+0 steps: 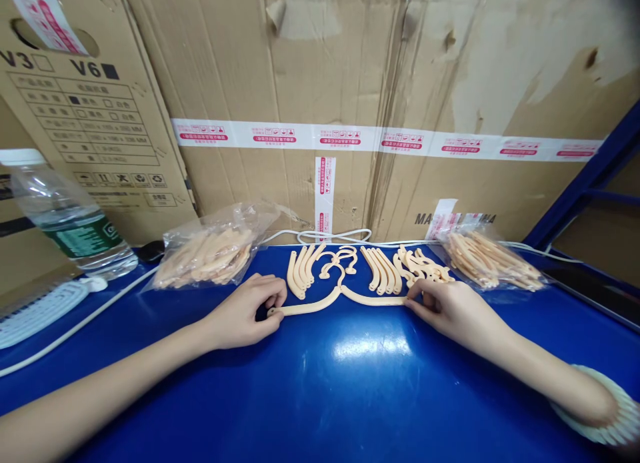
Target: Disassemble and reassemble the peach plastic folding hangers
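Note:
A beige clothes hanger point(313, 307) lies on the blue table, its two curved arms meeting in the middle below a hook point(341, 274). My left hand point(250, 311) is closed in a pinch at the tip of the left arm. At the opposite tip, my right hand point(453, 309) pinches the right arm between thumb and fingers. Loose curved hanger arms point(299, 276) lie in a row behind the left side, and another row of arms point(383, 273) lies behind the right. Several loose hooks point(425, 266) are piled beside my right hand.
Clear bags of beige pieces stand at the left point(210, 253) and right point(493, 259). A water bottle point(75, 223), a hairbrush point(45, 309) and a white cable point(85, 329) are at the left. Cardboard point(280, 189) walls the back. A dark flat device point(595, 293) lies far right.

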`<state>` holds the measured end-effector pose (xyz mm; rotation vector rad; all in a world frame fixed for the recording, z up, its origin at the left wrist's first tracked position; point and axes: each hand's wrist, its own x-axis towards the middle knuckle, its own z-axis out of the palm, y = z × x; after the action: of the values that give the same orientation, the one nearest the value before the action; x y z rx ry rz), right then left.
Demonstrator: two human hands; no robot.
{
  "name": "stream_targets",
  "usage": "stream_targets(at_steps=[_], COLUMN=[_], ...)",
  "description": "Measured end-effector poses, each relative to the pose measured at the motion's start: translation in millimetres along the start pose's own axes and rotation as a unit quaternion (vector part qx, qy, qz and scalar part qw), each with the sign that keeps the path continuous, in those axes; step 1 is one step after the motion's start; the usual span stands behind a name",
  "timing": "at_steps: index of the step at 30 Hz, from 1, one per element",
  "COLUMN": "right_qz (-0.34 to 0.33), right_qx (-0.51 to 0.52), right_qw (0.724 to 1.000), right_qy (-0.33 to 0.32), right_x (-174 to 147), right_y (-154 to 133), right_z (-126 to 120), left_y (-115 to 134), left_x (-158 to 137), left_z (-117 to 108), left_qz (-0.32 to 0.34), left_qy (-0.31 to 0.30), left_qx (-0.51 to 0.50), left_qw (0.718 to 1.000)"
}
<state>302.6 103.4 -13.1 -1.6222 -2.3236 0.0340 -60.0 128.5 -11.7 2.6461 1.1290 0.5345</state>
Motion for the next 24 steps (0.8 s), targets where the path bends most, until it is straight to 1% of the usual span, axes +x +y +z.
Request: stream_targets(at_steps=[5,8,9,11,12,14,16,19,24], right_qz=[0.005,0.006,-0.004,-0.059,-0.101,-0.190,-0.242,-0.261,-0.262], right_qx=[-0.005,-0.034,-0.043,-0.034,-0.013,0.041,0.063,0.064,0.089], right_qw=[1.000,0.999,0.999,0.998,0.994,0.973,0.953,0.946,0.944], right_qy=[-0.005,0.006,0.010,-0.012,-0.043,-0.122,-0.170,-0.183,-0.181], right_x=[1,0,-2,-8,-12,-21,-29,-35,-34], right_y=[1,-1,-4,-15,-23,-40,-54,-64,-58], right_z=[1,-2,-5,-11,-15,-21,-23,-22,-18], left_y=[0,1,1,1,1,0,-1,-2,-4], left_x=[-2,-3,-2,-2,-2,-2,-2,-3,-1], left_z=[-1,-1,-1,-1,-1,-1,-1,0,0], left_qz=[-0.002,-0.002,-0.002,-0.002,-0.002,-0.003,-0.006,-0.012,-0.027], left_qy=[0.001,0.004,0.004,0.006,0.008,0.013,0.019,0.030,0.048], left_qx=[0.002,0.005,0.005,0.006,0.005,0.004,0.002,-0.003,-0.014], left_qw=[1.000,1.000,1.000,1.000,1.000,1.000,1.000,0.999,0.998])
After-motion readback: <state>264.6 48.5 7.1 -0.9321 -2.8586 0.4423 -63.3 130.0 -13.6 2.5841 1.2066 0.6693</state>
